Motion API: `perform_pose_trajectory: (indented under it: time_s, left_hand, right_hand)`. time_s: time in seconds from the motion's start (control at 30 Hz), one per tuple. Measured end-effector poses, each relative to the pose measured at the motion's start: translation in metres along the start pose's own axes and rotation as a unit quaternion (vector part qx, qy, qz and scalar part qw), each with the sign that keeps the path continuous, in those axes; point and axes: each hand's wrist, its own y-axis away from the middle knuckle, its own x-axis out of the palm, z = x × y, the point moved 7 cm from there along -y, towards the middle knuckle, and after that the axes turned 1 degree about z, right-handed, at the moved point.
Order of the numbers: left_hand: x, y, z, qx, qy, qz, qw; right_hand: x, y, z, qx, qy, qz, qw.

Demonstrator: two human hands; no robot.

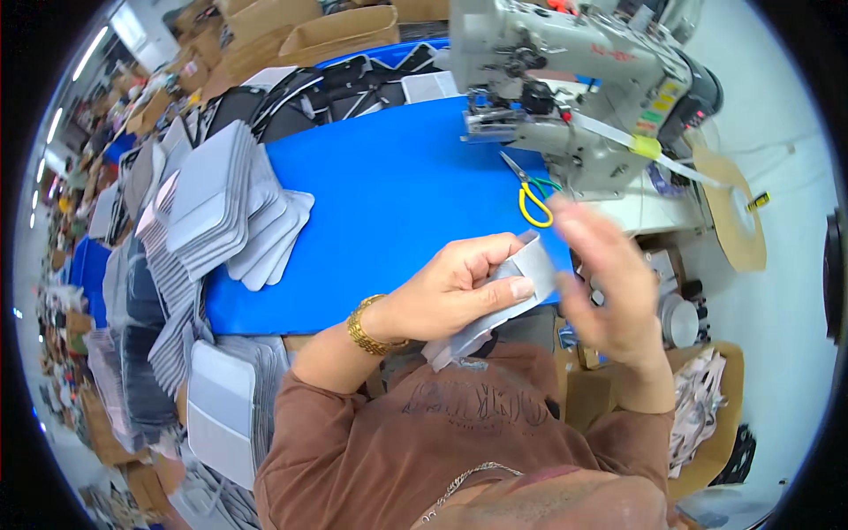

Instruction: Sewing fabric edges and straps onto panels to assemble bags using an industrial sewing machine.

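My left hand (468,287) grips a light grey fabric piece (534,261), thumb pressed on top and fingers curled beneath; the piece is bent and its lower end hangs toward my chest. To the right of it, apart from the fabric, my right hand (609,283) is smeared by motion, its fingers and thumb spread with nothing visible between them. Yellow-handled scissors (535,203) lie on the blue tabletop (380,185), just beyond my right hand. A grey sewing machine (565,97) stands at the far right, with a white tape (609,132) running to it.
Stacks of grey fabric pieces (212,203) cover the table's left side, and another stack (225,406) sits lower left. Black, white-edged pieces (327,93) lie along the far edge. Cardboard boxes (340,35) stand behind. At lower right a carton (729,397) holds pale scraps.
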Motion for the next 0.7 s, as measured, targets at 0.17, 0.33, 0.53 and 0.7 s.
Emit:
perform_pose_trajectory:
  time_s: [0.17, 0.33, 0.53, 0.7]
  left_hand:
    - [-0.029, 0.016, 0.007, -0.026, 0.012, -0.043, 0.999]
    - [-0.040, 0.032, 0.016, -0.002, -0.259, -0.076, 0.963]
    - [-0.076, 0.067, 0.045, -0.037, -0.617, -0.172, 0.767]
    - [-0.072, 0.088, 0.111, -0.177, -0.218, -0.071, 0.957]
  right_hand:
    - [0.057, -0.003, -0.006, 0.019, -0.205, 0.105, 0.973]
    - [0.099, 0.012, -0.035, 0.187, -0.257, 0.147, 0.937]
    - [0.102, 0.034, -0.061, 0.209, -0.202, 0.279, 0.915]
    - [0.090, 0.058, -0.076, 0.281, -0.414, 0.322, 0.804]
